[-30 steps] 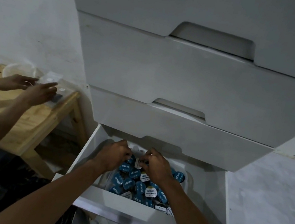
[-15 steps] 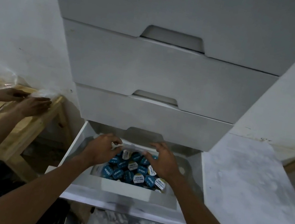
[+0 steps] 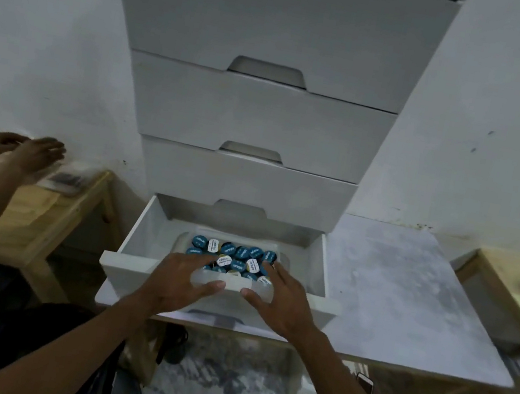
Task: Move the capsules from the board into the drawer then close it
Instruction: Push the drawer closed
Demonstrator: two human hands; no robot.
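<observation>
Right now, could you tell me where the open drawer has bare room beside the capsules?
The drawer floor is bare left of the tray, up to the left wall, with a narrower strip on the right. The middle is crowded: capsules fill the tray, and the left hand and right hand grip its front edge.

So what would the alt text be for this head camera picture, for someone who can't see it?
Two hands, left hand and right hand, rest on a clear tray of blue capsules inside the open bottom drawer of a white cabinet. Another person's hands work at a wooden table on the left.
</observation>
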